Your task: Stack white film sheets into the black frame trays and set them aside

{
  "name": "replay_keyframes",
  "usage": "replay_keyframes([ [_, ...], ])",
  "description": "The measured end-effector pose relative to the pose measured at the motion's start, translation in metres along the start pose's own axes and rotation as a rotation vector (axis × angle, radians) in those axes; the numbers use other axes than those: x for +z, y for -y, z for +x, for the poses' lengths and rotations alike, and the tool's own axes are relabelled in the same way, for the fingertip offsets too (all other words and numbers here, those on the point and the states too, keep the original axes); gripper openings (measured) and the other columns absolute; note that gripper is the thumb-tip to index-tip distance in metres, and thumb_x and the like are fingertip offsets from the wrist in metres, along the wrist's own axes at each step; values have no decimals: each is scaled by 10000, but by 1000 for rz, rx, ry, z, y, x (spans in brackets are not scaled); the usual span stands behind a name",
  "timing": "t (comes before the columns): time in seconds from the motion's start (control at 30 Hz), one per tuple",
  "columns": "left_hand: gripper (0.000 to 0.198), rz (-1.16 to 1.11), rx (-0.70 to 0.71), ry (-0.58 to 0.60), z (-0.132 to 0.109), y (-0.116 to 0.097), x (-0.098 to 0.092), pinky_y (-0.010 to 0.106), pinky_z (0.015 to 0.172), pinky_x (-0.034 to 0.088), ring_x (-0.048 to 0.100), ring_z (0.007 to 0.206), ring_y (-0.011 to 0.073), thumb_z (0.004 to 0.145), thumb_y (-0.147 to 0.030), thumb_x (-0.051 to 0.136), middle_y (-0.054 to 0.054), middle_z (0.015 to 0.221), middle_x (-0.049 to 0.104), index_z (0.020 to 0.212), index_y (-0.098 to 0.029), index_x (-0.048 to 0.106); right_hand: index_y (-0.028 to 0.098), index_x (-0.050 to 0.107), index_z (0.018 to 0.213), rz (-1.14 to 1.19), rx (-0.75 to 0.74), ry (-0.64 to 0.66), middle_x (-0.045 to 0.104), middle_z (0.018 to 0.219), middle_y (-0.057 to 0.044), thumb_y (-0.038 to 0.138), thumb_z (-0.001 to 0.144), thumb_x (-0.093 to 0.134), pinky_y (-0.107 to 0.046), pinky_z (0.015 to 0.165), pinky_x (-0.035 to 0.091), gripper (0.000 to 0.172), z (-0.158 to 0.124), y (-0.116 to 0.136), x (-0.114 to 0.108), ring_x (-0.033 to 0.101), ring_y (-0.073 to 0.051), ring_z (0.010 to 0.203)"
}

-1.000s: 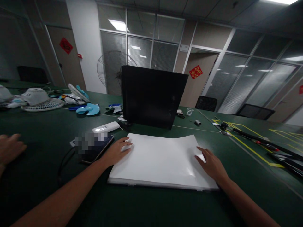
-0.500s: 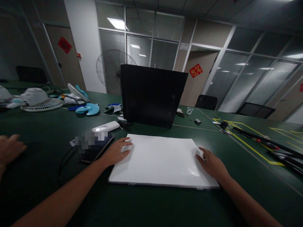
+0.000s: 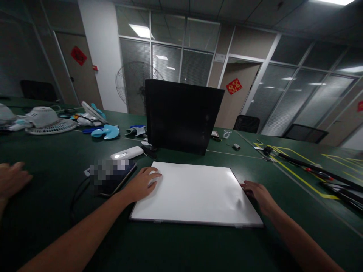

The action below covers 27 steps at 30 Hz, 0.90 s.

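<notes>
A white rectangular panel with a thin dark frame lies flat on the green table. My left hand rests over its left edge, fingers bent and apart, with the fingertips on the white surface. At the right edge of the panel is my right hand, its fingers loosely extended and touching or close to the side; the thumb is partly hidden. Neither hand has a visible grip on anything. Beside my left wrist lies a dark phone-like device, partly blurred out, and a white elongated device.
A black upright panel or monitor stands behind the white panel. Another person's hand rests at the far left. Fan parts and a light-blue fan blade lie back left. Black rods and yellow tape lie right.
My right hand has drawn off the white surface to the panel's right edge. My left hand has shifted slightly, its fingers curling more over the left edge. The panel stays put.
</notes>
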<state>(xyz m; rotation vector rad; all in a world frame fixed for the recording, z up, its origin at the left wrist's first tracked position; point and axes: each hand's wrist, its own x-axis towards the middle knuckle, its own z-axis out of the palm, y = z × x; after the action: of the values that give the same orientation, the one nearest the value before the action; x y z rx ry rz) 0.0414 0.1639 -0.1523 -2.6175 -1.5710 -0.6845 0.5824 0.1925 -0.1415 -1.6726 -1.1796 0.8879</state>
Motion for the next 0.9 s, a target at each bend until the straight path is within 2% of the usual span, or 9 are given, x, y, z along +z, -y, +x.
replay_keyframes([
  [0.07, 432, 7, 11, -11, 0, 1, 1, 570, 1176, 448, 549, 1369, 327, 980, -237, 549, 108, 1454, 625, 1384, -274, 696, 186, 675, 1018, 152, 79, 7, 777, 1144, -149, 230, 667, 608, -412, 987, 609, 360, -1, 3, -4, 743, -281, 1078],
  [0.2, 430, 9, 15, -19, -1, 1, 1, 568, 1173, 454, 544, 1376, 323, 995, -243, 532, 113, 1468, 617, 1396, -266, 686, 182, 668, 1033, 394, 155, 46, 779, 1149, -133, 144, 543, 543, -394, 1058, 594, 507, -6, 10, -7, 743, -258, 1111],
  [0.4, 410, 18, 1, -33, -1, 0, -1, 574, 1162, 463, 575, 1345, 326, 993, -265, 534, 116, 1448, 639, 1364, -260, 708, 136, 664, 1194, 603, 195, 70, 761, 1220, -159, 166, 557, 544, -448, 1111, 563, 649, -9, 19, -8, 723, -283, 1182],
  [0.53, 416, 5, -1, -43, 0, 1, 0, 559, 1161, 469, 586, 1341, 316, 996, -267, 529, 115, 1450, 642, 1374, -259, 702, 169, 623, 1318, 696, 159, 55, 728, 1332, -118, 201, 624, 541, -451, 1120, 555, 700, -10, 22, -9, 681, -266, 1269],
  [0.73, 420, -2, -10, -46, 0, 4, 3, 557, 1166, 467, 581, 1346, 314, 995, -269, 534, 102, 1449, 646, 1379, -271, 702, 198, 651, 1349, 620, 54, -17, 707, 1387, -57, 176, 644, 577, -333, 1086, 573, 709, -8, 18, -4, 627, -225, 1348],
  [0.8, 419, 2, 2, -46, 0, 5, 3, 565, 1166, 465, 582, 1345, 316, 998, -263, 524, 109, 1454, 642, 1376, -263, 705, 210, 654, 1371, 579, 87, -4, 719, 1365, -54, 195, 679, 624, -341, 1008, 619, 693, -10, 18, -2, 662, -255, 1299],
  [0.9, 416, 5, 4, -38, 0, 4, 1, 574, 1164, 464, 580, 1348, 321, 1005, -267, 516, 115, 1459, 640, 1377, -260, 702, 184, 662, 1391, 488, 152, 62, 758, 1269, -91, 313, 758, 683, -379, 803, 675, 647, -16, 18, 2, 751, -312, 1104],
])
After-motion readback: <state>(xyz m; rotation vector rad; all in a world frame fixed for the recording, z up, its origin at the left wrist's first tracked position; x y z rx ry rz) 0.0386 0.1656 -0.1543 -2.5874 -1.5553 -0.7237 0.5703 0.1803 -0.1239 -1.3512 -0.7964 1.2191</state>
